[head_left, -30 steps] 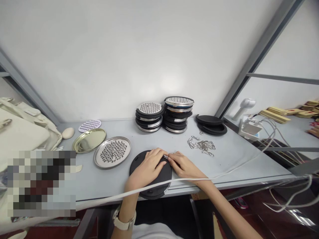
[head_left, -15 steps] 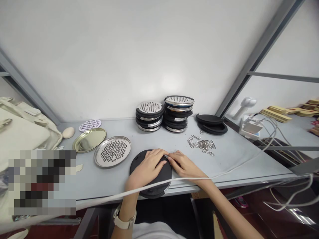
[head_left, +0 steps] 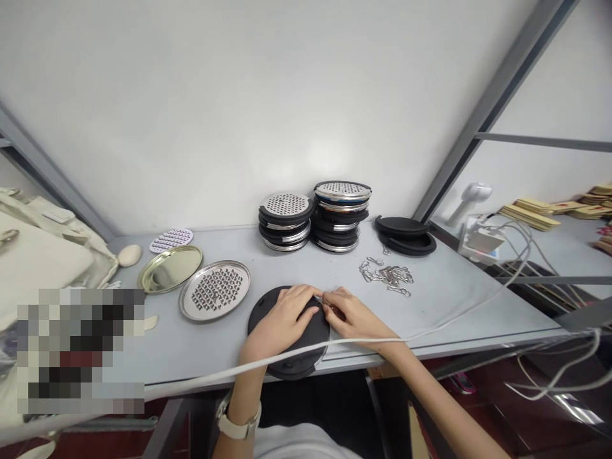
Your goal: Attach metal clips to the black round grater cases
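A black round grater holder (head_left: 299, 363) lies flat at the table's front edge, with a strip of silvery metal along its lower right rim. My left hand (head_left: 287, 317) rests across its top, fingers curled over the far edge and thumb apart. At the holder's upper right rim, my right hand (head_left: 348, 313) is closed in a pinch beside my left fingertips. Whatever sits between those fingers is too small to make out. Left of the holder is a metal grater plate (head_left: 217, 290) with raised teeth. Small metal hooks (head_left: 388, 274) lie in a loose pile to the right.
Two stacks of black-rimmed graters (head_left: 287, 220) stand near the wall. Black round holders (head_left: 406, 236) lie to their right. At left are a golden plate (head_left: 171, 268), a purple-toothed disc (head_left: 171, 240) and a bag (head_left: 43, 255). A white cable (head_left: 287, 354) crosses before my forearms.
My right fingers have shifted slightly at the holder's rim and look a little more curled. The left hand and the holder stay in place; the view has tilted slightly.
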The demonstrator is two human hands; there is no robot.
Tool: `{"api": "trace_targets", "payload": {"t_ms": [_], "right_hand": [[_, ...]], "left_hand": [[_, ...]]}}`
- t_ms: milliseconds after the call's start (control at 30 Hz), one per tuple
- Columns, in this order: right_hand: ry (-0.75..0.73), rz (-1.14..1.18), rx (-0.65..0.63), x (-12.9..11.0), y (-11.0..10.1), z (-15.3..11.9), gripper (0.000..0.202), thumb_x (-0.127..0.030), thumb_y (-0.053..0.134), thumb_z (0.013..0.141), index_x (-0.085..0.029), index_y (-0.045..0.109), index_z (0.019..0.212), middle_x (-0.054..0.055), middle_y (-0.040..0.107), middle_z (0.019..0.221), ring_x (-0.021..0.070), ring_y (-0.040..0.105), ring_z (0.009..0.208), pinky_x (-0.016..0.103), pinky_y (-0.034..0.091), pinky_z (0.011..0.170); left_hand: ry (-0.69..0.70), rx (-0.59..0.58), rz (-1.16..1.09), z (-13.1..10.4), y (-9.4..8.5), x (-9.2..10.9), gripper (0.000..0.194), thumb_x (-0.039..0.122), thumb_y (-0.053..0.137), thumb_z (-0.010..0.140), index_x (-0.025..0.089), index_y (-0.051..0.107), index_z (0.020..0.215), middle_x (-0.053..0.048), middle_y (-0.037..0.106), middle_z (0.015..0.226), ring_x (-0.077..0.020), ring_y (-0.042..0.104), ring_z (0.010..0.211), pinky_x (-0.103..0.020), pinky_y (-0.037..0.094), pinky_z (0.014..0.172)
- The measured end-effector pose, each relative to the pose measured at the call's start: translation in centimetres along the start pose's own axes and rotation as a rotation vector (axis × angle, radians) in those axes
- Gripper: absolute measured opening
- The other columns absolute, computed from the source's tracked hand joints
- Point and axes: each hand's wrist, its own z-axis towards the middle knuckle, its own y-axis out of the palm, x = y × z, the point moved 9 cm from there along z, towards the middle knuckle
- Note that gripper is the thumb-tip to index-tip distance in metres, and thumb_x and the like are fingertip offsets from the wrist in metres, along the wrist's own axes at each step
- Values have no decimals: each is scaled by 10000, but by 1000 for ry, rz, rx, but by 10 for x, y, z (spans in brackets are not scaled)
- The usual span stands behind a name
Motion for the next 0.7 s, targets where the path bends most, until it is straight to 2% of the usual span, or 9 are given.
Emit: {"api": "trace_targets", "payload": {"t_ms": [300, 700], "right_hand": [[14, 27, -12, -2, -2, -1, 183, -87, 439, 857, -203, 445, 716, -18, 511, 668, 158, 483, 671, 297, 398, 720], [21, 30, -26, -2, -1, -1, 191, -93, 443, 852, -205, 387, 708, -36, 458, 648, 145, 441, 652, 287, 374, 715]], "left_hand": [[5, 4, -19, 0, -1, 0, 211, 190, 418, 968, 245, 523, 1143, -25, 593, 1159, -179, 508, 1129, -359, 359, 1021], [6, 4, -12, -1, 1, -1, 214, 192, 413, 973, 249, 513, 1155, -13, 591, 1161, -170, 506, 1124, -352, 353, 1018]]}}
